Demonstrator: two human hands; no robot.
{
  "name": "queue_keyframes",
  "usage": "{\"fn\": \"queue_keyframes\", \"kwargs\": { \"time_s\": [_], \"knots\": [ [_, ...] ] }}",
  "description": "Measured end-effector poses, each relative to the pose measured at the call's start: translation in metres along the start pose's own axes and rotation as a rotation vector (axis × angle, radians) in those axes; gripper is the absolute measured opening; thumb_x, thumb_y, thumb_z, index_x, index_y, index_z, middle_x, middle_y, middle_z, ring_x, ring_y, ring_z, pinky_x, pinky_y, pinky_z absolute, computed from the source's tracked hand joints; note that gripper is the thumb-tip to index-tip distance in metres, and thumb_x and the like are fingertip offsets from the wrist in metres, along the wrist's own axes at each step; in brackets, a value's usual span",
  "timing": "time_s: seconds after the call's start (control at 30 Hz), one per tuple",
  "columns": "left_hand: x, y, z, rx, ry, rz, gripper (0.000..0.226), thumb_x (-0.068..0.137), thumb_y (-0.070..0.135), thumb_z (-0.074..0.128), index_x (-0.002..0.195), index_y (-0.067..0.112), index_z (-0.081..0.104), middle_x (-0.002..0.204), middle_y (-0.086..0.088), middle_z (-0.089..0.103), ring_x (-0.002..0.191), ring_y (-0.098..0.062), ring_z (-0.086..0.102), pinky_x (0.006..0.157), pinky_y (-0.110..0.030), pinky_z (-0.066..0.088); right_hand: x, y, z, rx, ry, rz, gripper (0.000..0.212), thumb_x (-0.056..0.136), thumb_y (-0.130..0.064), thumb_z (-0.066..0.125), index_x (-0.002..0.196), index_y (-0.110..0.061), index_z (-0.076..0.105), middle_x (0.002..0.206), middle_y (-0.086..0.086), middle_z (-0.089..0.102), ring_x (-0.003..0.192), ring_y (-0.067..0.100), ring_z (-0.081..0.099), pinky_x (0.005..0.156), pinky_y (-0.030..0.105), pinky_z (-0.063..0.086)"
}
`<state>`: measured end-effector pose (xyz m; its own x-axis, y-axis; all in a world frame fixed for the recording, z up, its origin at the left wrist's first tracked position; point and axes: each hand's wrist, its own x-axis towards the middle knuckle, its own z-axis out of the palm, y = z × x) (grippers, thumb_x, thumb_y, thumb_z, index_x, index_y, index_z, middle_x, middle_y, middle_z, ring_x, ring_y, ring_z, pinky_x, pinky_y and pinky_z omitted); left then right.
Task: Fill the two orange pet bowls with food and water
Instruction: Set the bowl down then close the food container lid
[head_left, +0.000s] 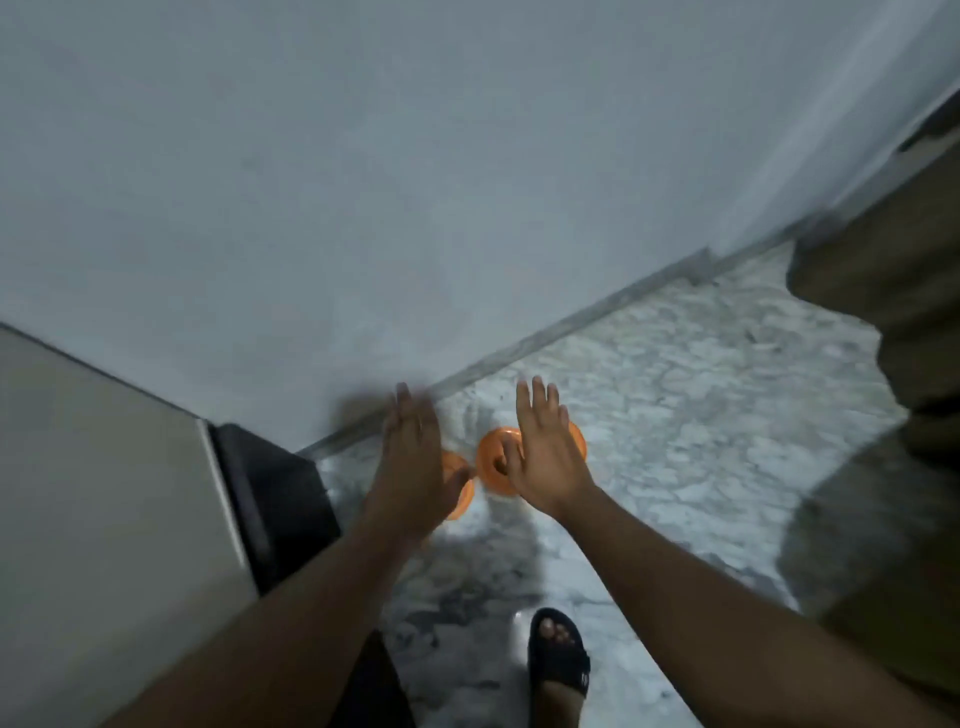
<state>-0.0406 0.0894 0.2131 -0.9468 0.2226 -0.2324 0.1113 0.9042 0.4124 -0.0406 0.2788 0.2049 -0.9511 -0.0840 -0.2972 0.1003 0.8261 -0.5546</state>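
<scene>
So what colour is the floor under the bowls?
The floor is white and grey, in a mottled marble-like pattern. The head view shows it best.

head camera looks steeply down at floor (675, 415) by wall (363, 182).

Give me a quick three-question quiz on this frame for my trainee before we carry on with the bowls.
1. True or false: both hands are holding something.
2. Where do the two round orange plastic pet bowls stand?
3. Which hand overlaps the bowl nearer the dark bin: A left, B right?

Key:
1. False: the left hand and right hand are open, fingers spread, empty.
2. On the mottled white marble floor, close to the pale grey wall; left bowl, right bowl.
3. A. The dark bin is at the left.
</scene>
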Motion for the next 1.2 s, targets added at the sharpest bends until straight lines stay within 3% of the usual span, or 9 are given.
{"fn": "queue_keyframes", "kwargs": {
  "time_s": [0.03,0.1,0.13,0.2,0.23,0.4,0.47,0.77,1.2],
  "knots": [
    [-0.019,0.022,-0.088,0.016,0.046,0.014,0.111,0.08,0.052,0.069,0.152,-0.01,0.01,0.155,-0.042,0.013,0.145,-0.059,0.011,0.116,-0.065,0.022,-0.016,-0.062,-0.058,-0.027,0.083,-0.063,0.068,0.098,-0.03,0.034,0.154,-0.003,0.007,0.161,0.023,0.004,0.149,0.041,-0.003,0.121,0.053,0.008],
    [-0.026,0.024,-0.111,0.054,0.038,0.027,0.114,0.081,0.051,0.072,0.153,-0.009,0.008,0.159,-0.038,0.005,0.148,-0.054,0.003,0.119,-0.059,0.018,-0.022,-0.081,-0.068,-0.013,0.061,-0.042,0.068,0.099,-0.031,0.035,0.155,-0.005,0.004,0.162,0.021,0.001,0.15,0.038,-0.006,0.121,0.052,0.005],
    [-0.055,0.034,-0.179,0.061,0.081,0.033,0.116,0.079,0.051,0.074,0.153,-0.009,0.009,0.159,-0.037,0.006,0.148,-0.055,0.005,0.118,-0.059,0.02,-0.049,-0.14,-0.112,-0.016,0.12,-0.065,0.069,0.099,-0.033,0.033,0.155,-0.007,0.002,0.162,0.019,0.0,0.15,0.037,-0.007,0.122,0.051,0.003],
    [-0.06,0.03,-0.189,0.055,0.026,0.012,0.115,0.076,0.053,0.074,0.151,-0.01,0.015,0.157,-0.039,0.014,0.145,-0.057,0.015,0.112,-0.063,0.031,-0.059,-0.153,-0.115,-0.004,0.1,-0.046,0.069,0.101,-0.033,0.033,0.155,-0.009,-0.001,0.163,0.018,-0.003,0.15,0.035,-0.009,0.122,0.051,0.002],
    [-0.092,0.042,-0.255,0.039,0.046,0.032,0.113,0.077,0.054,0.071,0.151,-0.011,0.015,0.157,-0.039,0.014,0.145,-0.057,0.014,0.112,-0.064,0.03,-0.09,-0.207,-0.155,-0.022,0.168,-0.096,0.068,0.101,-0.032,0.034,0.155,-0.009,-0.001,0.162,0.018,-0.002,0.15,0.036,-0.008,0.122,0.051,0.003],
    [-0.148,0.079,-0.357,-0.119,0.008,-0.025,0.106,0.093,0.055,0.056,0.156,0.002,-0.011,0.163,-0.023,-0.019,0.151,-0.04,-0.02,0.124,-0.047,0.0,-0.14,-0.278,-0.217,-0.052,0.224,-0.03,0.066,0.103,-0.033,0.033,0.155,-0.008,0.0,0.162,0.02,0.002,0.15,0.037,-0.003,0.121,0.048,0.004],
    [-0.232,0.05,-0.45,-0.07,0.09,-0.023,0.105,0.093,0.056,0.054,0.156,0.004,-0.012,0.163,-0.021,-0.02,0.151,-0.038,-0.02,0.124,-0.046,0.0,-0.199,-0.39,-0.236,-0.085,0.269,-0.123,0.066,0.103,-0.035,0.032,0.155,-0.009,0.0,0.162,0.019,0.002,0.15,0.036,-0.003,0.121,0.046,0.003],
    [-0.306,0.001,-0.498,0.028,0.107,-0.003,0.104,0.091,0.066,0.048,0.158,0.007,-0.007,0.164,-0.021,-0.015,0.153,-0.037,-0.015,0.125,-0.052,0.006,-0.253,-0.501,-0.217,-0.152,0.257,-0.162,0.066,0.103,-0.036,0.031,0.155,-0.01,0.001,0.163,0.018,0.002,0.15,0.035,-0.002,0.121,0.045,0.004],
    [-0.416,-0.083,-0.53,-0.089,0.167,-0.262,0.098,0.094,0.06,0.048,0.159,0.013,-0.008,0.166,-0.013,-0.015,0.153,-0.03,-0.016,0.126,-0.048,0.001,-0.285,-0.611,-0.153,-0.199,0.092,-0.357,0.065,0.103,-0.039,0.027,0.156,-0.013,-0.002,0.163,0.014,-0.003,0.15,0.032,-0.007,0.122,0.044,0.0]
  ]
}}
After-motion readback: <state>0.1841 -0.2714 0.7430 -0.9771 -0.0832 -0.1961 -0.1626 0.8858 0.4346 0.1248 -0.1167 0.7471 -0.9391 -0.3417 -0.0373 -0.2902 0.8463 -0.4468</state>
